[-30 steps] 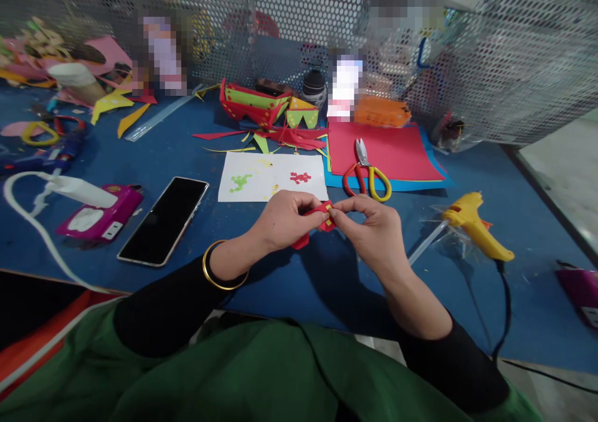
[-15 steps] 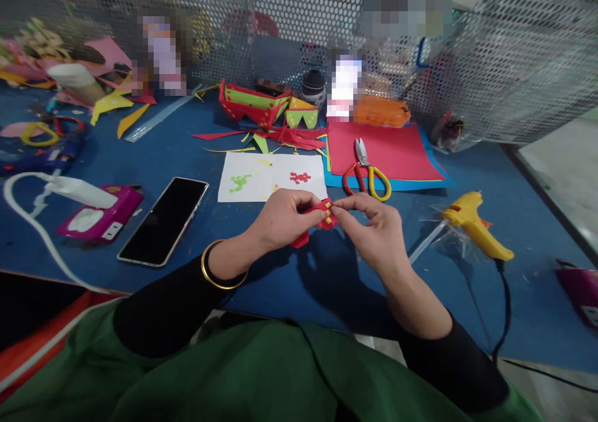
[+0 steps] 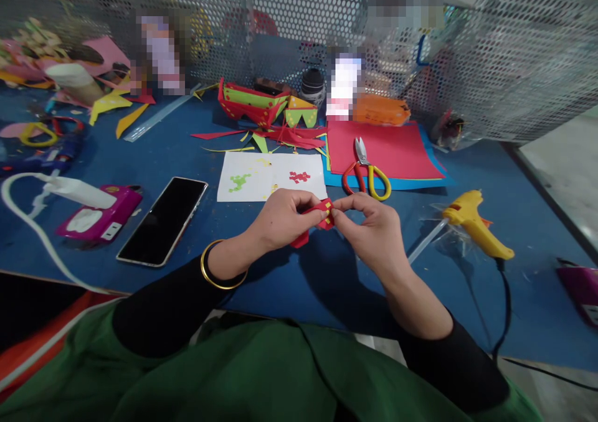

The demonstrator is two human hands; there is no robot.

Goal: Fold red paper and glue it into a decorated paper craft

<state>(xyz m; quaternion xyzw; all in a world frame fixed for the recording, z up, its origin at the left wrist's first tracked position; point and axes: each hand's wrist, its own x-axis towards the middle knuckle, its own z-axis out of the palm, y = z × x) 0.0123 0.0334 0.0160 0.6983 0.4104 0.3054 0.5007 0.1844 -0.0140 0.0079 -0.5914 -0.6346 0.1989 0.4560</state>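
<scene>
red paper piece (image 3: 301, 239), head view: at centre, angular, matt, bearing small yellow squares (image 3: 328, 205). left hand (image 3: 280, 218) pinches it; right hand (image 3: 374, 223) nips its two-o'clock end. judged risks: excess pressure could crease it; a slipping fingertip could skew squares. scissors (image 3: 367, 167) at one o'clock: pointed metal blades, smooth looped handles.

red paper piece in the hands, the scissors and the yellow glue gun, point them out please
Red paper piece (image 3: 301, 240), head view: its lower red end.
Scissors (image 3: 362, 155), head view: the metal blades.
Yellow glue gun (image 3: 474, 222), head view: its body.
</scene>
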